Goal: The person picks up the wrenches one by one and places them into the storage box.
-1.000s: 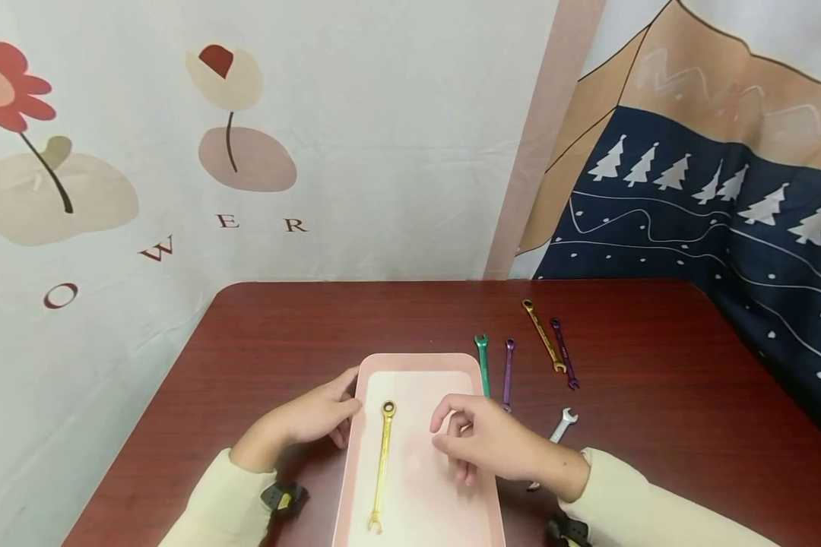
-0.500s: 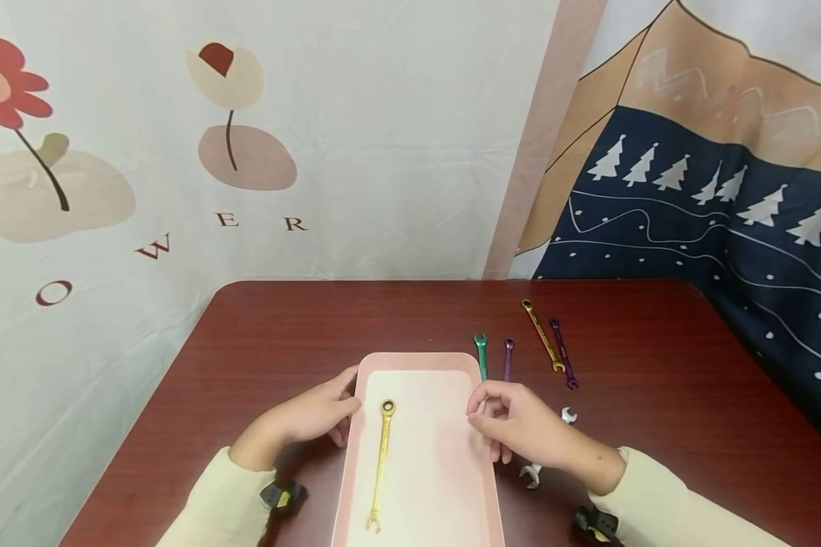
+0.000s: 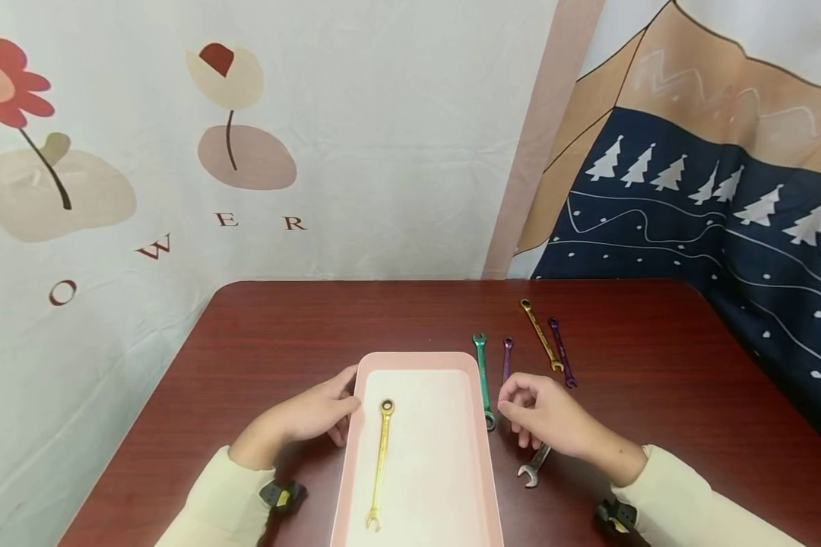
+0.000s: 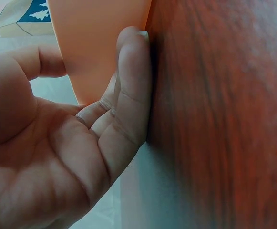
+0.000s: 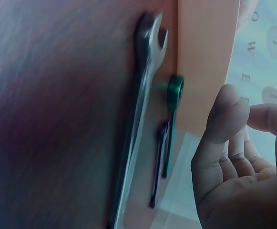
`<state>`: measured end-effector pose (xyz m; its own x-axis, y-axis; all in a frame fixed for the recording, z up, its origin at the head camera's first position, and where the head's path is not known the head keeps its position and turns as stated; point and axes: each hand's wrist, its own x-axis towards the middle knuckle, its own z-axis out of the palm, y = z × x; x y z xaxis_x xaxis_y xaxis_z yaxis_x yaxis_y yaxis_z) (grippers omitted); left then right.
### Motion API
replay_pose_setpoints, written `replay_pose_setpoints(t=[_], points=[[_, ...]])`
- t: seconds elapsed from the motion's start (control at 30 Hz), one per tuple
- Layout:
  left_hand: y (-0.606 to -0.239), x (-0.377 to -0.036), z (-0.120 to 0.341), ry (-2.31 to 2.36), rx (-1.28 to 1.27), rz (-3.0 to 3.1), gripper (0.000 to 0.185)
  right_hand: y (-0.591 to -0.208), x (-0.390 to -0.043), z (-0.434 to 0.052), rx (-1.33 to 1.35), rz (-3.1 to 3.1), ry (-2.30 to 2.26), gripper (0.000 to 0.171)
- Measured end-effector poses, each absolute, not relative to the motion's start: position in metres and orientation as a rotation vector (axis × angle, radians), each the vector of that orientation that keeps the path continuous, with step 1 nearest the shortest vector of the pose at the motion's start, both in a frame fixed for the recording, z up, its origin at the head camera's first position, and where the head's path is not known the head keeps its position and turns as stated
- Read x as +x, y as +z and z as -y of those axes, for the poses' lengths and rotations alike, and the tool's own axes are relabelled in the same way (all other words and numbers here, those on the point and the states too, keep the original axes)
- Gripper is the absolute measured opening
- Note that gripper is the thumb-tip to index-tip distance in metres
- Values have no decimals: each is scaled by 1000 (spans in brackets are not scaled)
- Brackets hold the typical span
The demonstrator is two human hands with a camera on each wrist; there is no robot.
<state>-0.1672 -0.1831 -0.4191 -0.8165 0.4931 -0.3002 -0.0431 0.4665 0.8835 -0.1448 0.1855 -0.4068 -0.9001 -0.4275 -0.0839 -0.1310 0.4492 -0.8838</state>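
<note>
A pink tray [image 3: 416, 363] sits at the near middle of the dark red table [image 3: 301, 327]. In it lies one gold wrench [image 3: 381, 460], ring end away from me. My left hand [image 3: 318, 416] rests against the tray's left wall [image 4: 97, 43] with its fingers straight. My right hand [image 3: 547, 418] hovers just right of the tray, fingers loosely curled and holding nothing [image 5: 238, 157]. Under it lie a silver wrench [image 3: 535, 465] [image 5: 140, 114], a green wrench [image 3: 483, 372] [image 5: 171, 119] along the tray's right edge, and a short purple wrench [image 3: 506, 358] [image 5: 158, 162].
Farther back on the right lie a gold wrench [image 3: 542, 334] and a longer purple wrench [image 3: 562, 353]. Printed cloth hangs behind the table and along its right side. A dark wrist strap [image 3: 282, 494] shows at each sleeve.
My right hand has moved out of the tray to the right, over the loose wrenches. The gold wrench in the tray and my left hand have stayed put.
</note>
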Motion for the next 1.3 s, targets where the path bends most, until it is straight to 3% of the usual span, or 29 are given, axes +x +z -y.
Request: replay_pose_setpoints(t=[0.63,1.3], points=[[-421,-170,184,1337,362,-2181,71,-417,-148,-217,-403,-2625,-1216,7],[-420,-169,184,1349,376,-2180,71,-413,-143,-245,-905,-2928,-525,25]])
